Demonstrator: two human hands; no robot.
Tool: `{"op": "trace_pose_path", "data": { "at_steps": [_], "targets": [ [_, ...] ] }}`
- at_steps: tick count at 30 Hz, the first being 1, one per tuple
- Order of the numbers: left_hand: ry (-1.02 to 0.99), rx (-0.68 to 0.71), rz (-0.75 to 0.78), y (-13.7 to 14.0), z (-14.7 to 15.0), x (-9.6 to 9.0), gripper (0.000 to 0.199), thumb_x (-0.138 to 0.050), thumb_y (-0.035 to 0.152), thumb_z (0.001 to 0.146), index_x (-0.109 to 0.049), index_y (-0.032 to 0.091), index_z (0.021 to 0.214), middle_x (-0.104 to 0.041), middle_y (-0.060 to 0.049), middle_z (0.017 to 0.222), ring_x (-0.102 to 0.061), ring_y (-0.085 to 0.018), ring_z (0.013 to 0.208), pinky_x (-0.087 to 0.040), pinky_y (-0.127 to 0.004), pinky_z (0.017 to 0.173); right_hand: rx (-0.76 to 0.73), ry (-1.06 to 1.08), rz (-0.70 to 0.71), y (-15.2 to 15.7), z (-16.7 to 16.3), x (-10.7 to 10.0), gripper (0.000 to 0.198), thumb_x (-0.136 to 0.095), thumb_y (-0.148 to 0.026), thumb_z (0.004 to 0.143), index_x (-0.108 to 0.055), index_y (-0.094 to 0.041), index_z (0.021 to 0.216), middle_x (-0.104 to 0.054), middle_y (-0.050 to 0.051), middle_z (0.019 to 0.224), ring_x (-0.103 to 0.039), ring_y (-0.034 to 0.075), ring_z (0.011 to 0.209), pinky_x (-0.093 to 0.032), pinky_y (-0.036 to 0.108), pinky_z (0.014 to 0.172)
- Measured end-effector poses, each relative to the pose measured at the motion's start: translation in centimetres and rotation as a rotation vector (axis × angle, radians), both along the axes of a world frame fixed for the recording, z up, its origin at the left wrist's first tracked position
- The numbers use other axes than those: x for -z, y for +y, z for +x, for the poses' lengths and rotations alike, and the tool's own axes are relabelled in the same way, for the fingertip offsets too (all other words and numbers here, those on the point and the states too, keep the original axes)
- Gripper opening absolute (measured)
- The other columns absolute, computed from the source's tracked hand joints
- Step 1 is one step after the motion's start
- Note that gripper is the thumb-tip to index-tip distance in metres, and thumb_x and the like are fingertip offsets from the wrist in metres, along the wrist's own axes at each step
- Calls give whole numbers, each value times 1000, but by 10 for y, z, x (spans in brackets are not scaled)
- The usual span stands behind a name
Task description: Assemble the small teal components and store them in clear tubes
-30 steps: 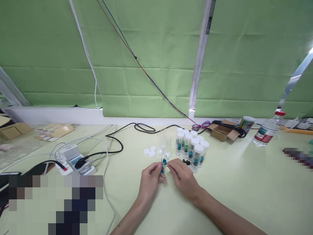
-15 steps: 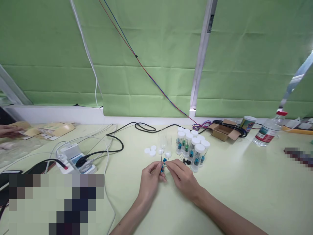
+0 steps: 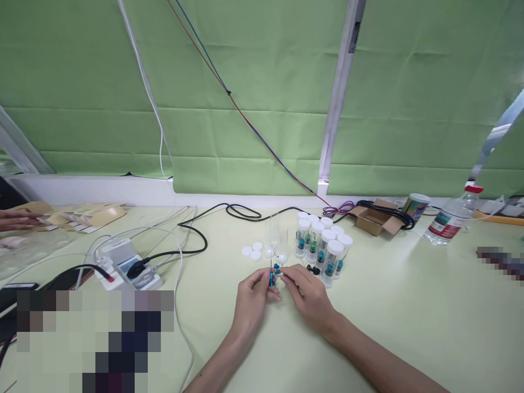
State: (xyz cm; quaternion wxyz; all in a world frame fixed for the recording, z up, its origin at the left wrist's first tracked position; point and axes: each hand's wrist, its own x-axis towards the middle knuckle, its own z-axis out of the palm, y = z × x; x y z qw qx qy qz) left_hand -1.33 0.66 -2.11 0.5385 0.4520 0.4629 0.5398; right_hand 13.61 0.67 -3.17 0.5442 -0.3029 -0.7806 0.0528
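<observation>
My left hand [image 3: 254, 300] and my right hand [image 3: 308, 293] meet over the pale green table [image 3: 409, 327], fingertips pinched together on a pair of small blue earbuds [image 3: 273, 275] with a thin wire. Just behind them stands an open clear vial [image 3: 275, 240]. To its right is a cluster of several capped clear vials [image 3: 323, 243] with blue and green earbuds inside. A few loose white caps [image 3: 254, 251] lie left of the open vial. A small black earbud piece [image 3: 313, 269] lies by the cluster.
A white power strip [image 3: 126, 267] with black and white cables sits at the left. An open cardboard box [image 3: 374, 217], a can [image 3: 412, 207] and a water bottle [image 3: 448, 221] stand at the back right. Another person's hand [image 3: 16, 220] rests on cardboard pieces at far left.
Both hands stay together on the blue earbuds, with only small finger movements. The other person's hand has come into view at the far left.
</observation>
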Motion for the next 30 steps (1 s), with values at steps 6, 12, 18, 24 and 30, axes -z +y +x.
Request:
{"op": "trace_pose_path", "data": {
  "at_steps": [6,12,18,24,30],
  "targets": [
    [-4,4,-16,-1,0,-2,36,-69,43,75,-72,14,96,-65,-2,70,-61,-14,56,-54,-27,56,11,34,-6,1,0,2,27,-46,-9,95,-57,-22,116,-66,7,93,-62,19,83,-52,33,72],
    [-18,-9,-33,-2,1,-4,36,-70,44,73,-73,14,94,-65,-2,68,-61,-13,54,-54,-27,57,28,26,8,1,0,3,27,-47,-8,94,-57,-22,115,-66,6,92,-62,17,82,-52,31,72],
    [-73,10,-57,-5,3,-9,34,-72,44,71,-73,14,88,-63,-1,67,-58,-11,54,-53,-25,55,-2,-34,-3,1,1,4,34,-44,-7,95,-55,-22,123,-64,8,95,-62,18,87,-53,33,75],
    [-135,15,-93,-4,3,-7,35,-75,43,68,-72,13,87,-63,-1,68,-56,-10,54,-53,-23,54,-5,-33,-9,0,0,4,33,-43,-8,95,-55,-23,123,-64,8,96,-62,19,87,-53,34,76],
    [-157,-51,-142,0,1,-3,37,-76,42,67,-70,13,89,-62,-2,73,-58,-10,58,-54,-24,58,129,62,4,3,2,2,23,-47,-10,94,-59,-20,110,-65,7,90,-63,19,82,-52,33,72]
  ]
}}
